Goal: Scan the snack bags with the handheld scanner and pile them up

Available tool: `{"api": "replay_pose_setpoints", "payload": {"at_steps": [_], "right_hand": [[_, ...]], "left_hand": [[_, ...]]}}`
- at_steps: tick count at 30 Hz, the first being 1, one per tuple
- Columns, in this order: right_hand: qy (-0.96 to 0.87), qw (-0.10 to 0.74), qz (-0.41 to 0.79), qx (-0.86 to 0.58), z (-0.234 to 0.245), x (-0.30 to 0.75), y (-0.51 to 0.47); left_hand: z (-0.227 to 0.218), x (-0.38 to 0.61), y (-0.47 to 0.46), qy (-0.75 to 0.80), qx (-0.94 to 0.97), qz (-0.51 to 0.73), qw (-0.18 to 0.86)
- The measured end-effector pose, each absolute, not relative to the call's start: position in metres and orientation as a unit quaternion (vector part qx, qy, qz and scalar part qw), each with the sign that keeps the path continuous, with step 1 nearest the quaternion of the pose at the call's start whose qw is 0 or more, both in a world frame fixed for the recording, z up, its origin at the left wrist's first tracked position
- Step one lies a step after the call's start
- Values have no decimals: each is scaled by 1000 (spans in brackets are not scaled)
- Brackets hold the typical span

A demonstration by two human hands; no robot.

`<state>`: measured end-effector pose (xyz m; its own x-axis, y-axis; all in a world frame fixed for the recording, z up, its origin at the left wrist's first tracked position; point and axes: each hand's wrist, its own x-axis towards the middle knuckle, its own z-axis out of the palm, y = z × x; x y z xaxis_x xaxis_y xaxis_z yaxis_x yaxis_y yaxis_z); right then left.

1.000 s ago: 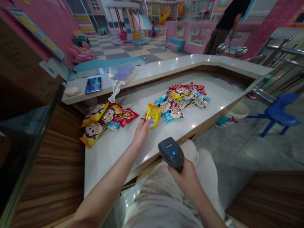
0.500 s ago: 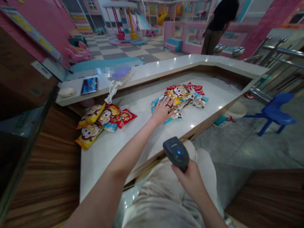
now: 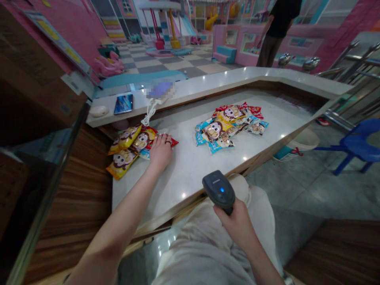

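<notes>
My left hand (image 3: 162, 152) lies on a red snack bag (image 3: 174, 141) at the right side of the left-hand pile, its fingers stretched out over it and covering most of it. Beside it are yellow snack bags with a monkey face (image 3: 124, 158) and part of a blue one. My right hand (image 3: 234, 217) is wrapped round the handle of a dark barcode scanner (image 3: 219, 190) with a lit blue light, held above my lap. Further right on the counter (image 3: 184, 174) sits a second heap of yellow, blue and red snack bags (image 3: 233, 113).
On the raised ledge (image 3: 208, 81) lie a phone (image 3: 123, 103), a white mouse-like object (image 3: 99, 111) and a white cable (image 3: 150, 113). A bucket (image 3: 297, 146) and a blue chair (image 3: 360, 140) stand on the floor at right. Beyond the ledge stands a person (image 3: 279, 31).
My left hand has moved from the right-hand heap leftward to the red snack bag in the left pile. The scanner stays in my right hand; the view has shifted slightly.
</notes>
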<state>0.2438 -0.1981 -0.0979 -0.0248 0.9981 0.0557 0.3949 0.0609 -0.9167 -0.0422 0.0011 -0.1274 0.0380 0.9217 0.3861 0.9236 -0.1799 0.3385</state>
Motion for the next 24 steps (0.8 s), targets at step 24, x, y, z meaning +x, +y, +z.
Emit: {"api": "replay_pose_setpoints", "payload": {"at_steps": [24], "right_hand": [[-618, 404, 380, -556, -93, 238, -195]], "left_hand": [[-135, 34, -67, -389, -175, -661, -618]]}}
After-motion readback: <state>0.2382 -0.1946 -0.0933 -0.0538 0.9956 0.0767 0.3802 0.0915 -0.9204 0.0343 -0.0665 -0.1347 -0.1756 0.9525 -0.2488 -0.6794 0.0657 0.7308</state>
